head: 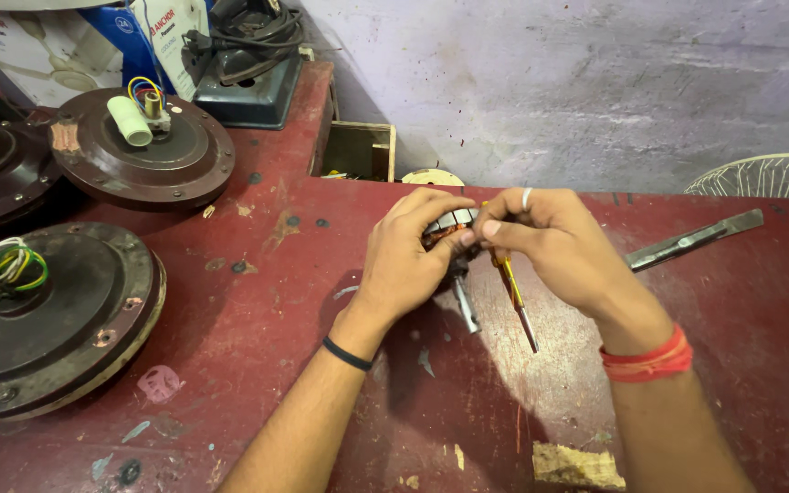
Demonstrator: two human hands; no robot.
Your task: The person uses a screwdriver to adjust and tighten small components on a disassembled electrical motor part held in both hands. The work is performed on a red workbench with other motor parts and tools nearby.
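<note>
My left hand (404, 260) grips a small motor armature (449, 228) above the bench (257, 310); right hand (554, 242) fingers pinch it, with a screwdriver (515, 297). Risk: blade slipping, nicking copper windings.

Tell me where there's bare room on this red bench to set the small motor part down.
Bare bench lies between the big round fan housing and the left hand. More lies right of the right hand, below the flat metal bar. The back-left corner is crowded: another fan housing, a dark machine.
</note>
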